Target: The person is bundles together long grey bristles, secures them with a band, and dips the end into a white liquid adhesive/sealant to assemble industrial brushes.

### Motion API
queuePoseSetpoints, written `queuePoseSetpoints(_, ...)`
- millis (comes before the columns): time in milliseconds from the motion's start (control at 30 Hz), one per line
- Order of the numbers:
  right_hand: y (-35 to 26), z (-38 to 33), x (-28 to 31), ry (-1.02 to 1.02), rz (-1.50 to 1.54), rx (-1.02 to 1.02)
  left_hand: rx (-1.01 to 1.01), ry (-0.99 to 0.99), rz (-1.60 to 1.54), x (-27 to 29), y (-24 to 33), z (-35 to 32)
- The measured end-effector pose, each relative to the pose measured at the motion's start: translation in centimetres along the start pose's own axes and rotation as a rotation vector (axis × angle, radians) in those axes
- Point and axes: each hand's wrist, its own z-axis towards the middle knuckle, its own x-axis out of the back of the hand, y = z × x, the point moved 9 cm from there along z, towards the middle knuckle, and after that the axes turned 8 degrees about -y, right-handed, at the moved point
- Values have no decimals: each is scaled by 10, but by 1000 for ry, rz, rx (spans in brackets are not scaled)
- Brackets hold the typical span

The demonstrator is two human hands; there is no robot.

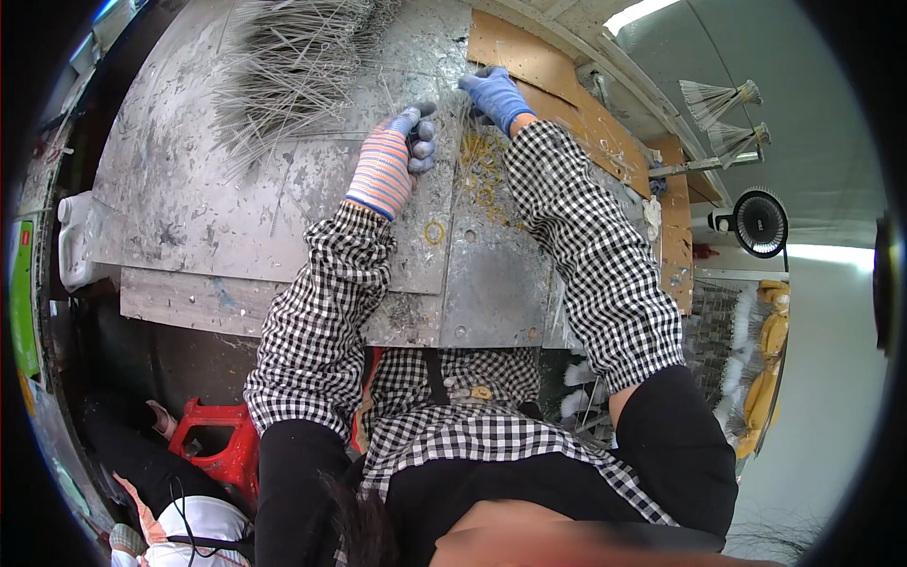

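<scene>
Close by board edge (487, 42), right hand (497, 94).

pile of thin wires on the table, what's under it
Under the wire pile, the scuffed grey tabletop shows between its loose lower ends; whatever lies beneath the dense middle is covered.

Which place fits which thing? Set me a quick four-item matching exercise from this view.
1. Pile of thin grey metal wires
2. Small yellow ring
3. Red plastic stool
4. Round black fan

A. Right of the scuffed grey worktable
B. Between the black-and-white checked sleeves
C. At the worktable's far side
D. Lower left, off the worktable

Pairs: 1-C, 2-B, 3-D, 4-A
</scene>
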Motion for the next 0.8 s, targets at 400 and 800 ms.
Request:
queuePoseSetpoints(400, 2, -7, 11, 73, -173, 82, 4, 1, 39, 9, 0, 5)
queuePoseSetpoints(800, -10, -131, 4, 0, 214, 246, 80, -29, 76, -13, -26, -7)
